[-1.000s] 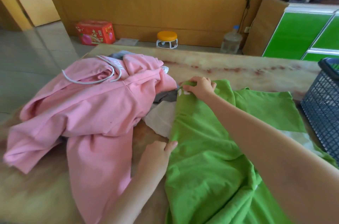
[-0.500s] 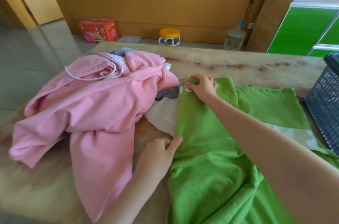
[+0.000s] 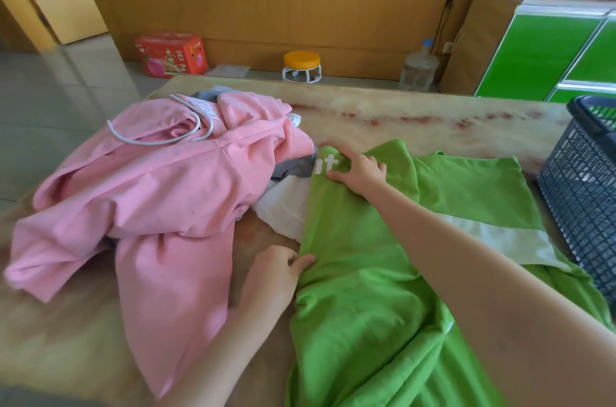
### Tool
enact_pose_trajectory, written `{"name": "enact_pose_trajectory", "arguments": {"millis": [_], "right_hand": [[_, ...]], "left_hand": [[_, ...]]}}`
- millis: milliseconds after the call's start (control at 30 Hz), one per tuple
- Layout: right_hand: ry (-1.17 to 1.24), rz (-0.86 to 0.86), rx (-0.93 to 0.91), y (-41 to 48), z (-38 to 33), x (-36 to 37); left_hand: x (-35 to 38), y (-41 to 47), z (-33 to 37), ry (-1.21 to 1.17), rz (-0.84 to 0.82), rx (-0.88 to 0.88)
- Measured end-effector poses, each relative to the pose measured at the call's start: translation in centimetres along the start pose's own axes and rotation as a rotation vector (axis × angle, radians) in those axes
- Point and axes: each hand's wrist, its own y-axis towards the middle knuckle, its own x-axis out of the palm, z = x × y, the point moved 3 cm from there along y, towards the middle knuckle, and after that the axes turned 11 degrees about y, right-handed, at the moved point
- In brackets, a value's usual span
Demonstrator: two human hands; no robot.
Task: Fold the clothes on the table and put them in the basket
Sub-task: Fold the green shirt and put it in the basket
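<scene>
Tabletop (image 3: pixel 433 120): right hand (image 3: pixel 361 173) has flattened onto green shirt (image 3: pixel 360 273); left hand (image 3: pixel 271 276) pinches its edge.

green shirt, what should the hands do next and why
Probably fold the right half over toward the left. The green shirt already has a lengthwise fold on its left side, with the right hand pressing its far end and the left hand at its near end, while the right side lies spread toward the basket.
</scene>
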Motion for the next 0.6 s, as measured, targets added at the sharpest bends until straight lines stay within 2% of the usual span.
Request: {"name": "enact_pose_trajectory", "arguments": {"millis": [200,267,467,600], "right_hand": [[0.221,0.061,-0.081,-5.1,0.8,-3.5],[0.244,0.102,-0.072,-8.9,2.2,-4.9],[0.271,0.222,0.181,-19.7,7.1,-7.5],[0.32,0.124,0.278,-23.9,7.3,-6.2]], "left_hand": [[-1.5,-1.1,0.1,-0.078,0.067,-0.051],[-1.6,-2.2,0.8,-0.03,0.127,0.004],[-0.4,-6.2,6.0,0.081,0.23,0.297],[1.3,-9.8,9.0,0.191,0.08,0.394]]}}
